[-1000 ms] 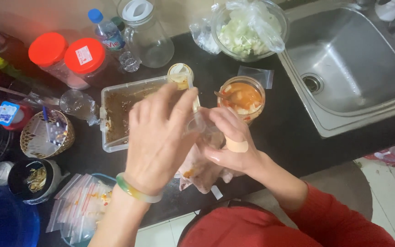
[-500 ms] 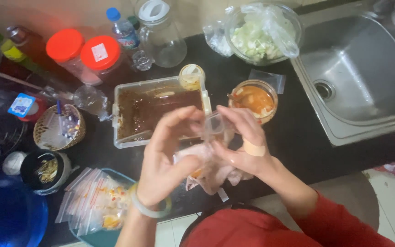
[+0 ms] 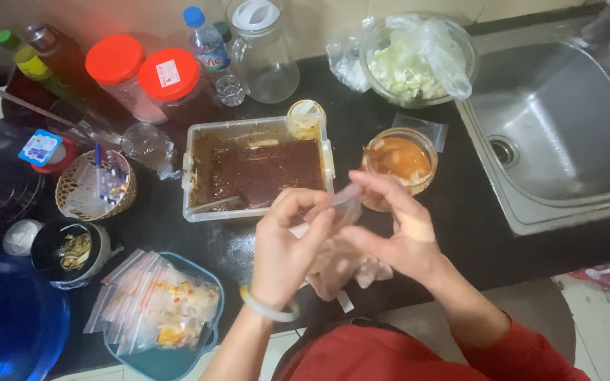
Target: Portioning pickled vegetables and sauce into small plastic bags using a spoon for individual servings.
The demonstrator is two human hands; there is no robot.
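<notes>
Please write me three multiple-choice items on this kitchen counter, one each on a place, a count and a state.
1. Where is the steel sink?
A. left of the counter
B. right of the counter
C. behind the jars

2. How many red-lidded plastic jars stand at the back?
A. one
B. two
C. four

3. The small clear plastic bag is
A. held by both hands
B. lying in the sink
C. inside the rectangular tray of brown sauce

Answers: B, the sink fills the right edge; B, two red lids stand side by side; A, the left hand and right hand pinch it with their fingers.
</notes>
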